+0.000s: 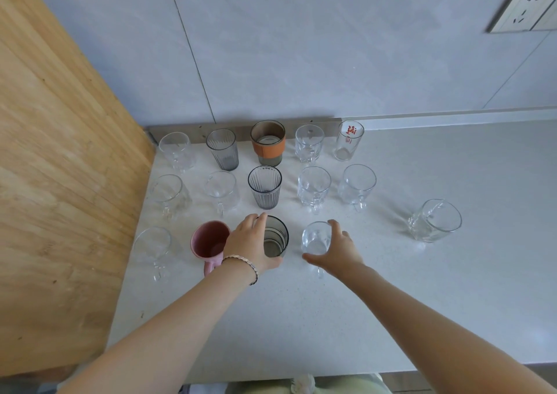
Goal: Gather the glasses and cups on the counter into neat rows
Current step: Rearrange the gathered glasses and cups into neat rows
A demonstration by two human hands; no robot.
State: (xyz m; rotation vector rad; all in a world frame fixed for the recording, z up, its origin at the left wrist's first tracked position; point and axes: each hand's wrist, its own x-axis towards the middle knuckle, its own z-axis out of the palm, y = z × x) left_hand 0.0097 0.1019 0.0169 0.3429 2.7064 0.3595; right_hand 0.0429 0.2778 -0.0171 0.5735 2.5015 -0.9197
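Fingers (258, 218) of L hand (250, 242) wrap grey tumbler (277, 239), R hand (340, 250) cups clear mug (315, 238), prob. squaring front row. Stray mug (435, 220) sits at 3 o'clock.

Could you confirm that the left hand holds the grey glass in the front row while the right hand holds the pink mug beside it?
Not quite. The head view shows the right hand grips a clear glass mug, not the pink mug, which stands left of the grey glass. The left hand holds the grey glass in the front row.
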